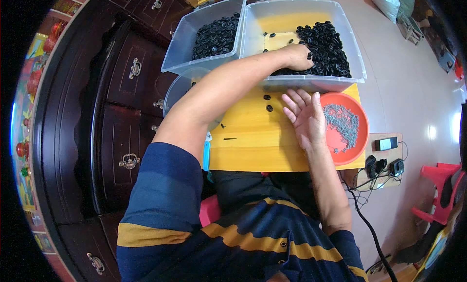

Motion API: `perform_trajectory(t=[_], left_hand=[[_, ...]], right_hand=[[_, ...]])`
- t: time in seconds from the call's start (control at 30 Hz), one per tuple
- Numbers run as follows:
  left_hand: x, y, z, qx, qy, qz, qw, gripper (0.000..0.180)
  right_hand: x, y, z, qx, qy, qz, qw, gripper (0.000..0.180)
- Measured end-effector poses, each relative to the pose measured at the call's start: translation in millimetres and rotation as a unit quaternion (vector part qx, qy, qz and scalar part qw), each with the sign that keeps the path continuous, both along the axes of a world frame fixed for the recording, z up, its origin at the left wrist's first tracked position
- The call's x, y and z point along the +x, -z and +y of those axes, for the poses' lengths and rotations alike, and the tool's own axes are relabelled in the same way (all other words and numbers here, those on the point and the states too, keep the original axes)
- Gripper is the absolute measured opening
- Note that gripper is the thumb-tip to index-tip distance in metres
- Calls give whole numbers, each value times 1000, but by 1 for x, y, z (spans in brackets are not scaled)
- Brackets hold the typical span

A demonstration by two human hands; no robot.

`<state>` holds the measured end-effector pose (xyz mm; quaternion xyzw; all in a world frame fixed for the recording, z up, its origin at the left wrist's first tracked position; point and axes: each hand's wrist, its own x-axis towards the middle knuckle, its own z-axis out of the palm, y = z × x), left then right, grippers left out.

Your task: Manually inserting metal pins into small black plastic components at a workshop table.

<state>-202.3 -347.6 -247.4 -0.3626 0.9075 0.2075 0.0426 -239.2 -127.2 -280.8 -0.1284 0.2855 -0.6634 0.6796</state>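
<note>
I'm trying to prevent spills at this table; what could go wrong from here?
The right hand is close beside the orange bowl, so a bump might spill the small grey pieces. The left forearm crosses the round clear container in this view and could catch it on withdrawal. Two loose black parts on the yellow tabletop might get swept off.
</note>
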Motion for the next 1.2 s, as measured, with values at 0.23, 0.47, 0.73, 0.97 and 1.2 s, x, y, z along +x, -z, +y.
perform_trajectory(t=[0.23,0.47,0.73,0.97,1.2], left_hand=[[14,-22,-6,-130,-54,58,988,40],[58,-86,17,233,-204,294,904,28],[124,-108,126,306,-186,468,808,24],[128,17,202,335,-312,515,724,23],[101,85,214,53,-351,558,750,20]], right_hand=[[-1,-12,22,-13,3,43,999,67],[14,-22,42,7,-21,40,999,45],[50,-18,47,-3,34,62,997,51],[74,26,51,-28,116,125,985,54],[95,38,42,-60,225,366,901,53]])
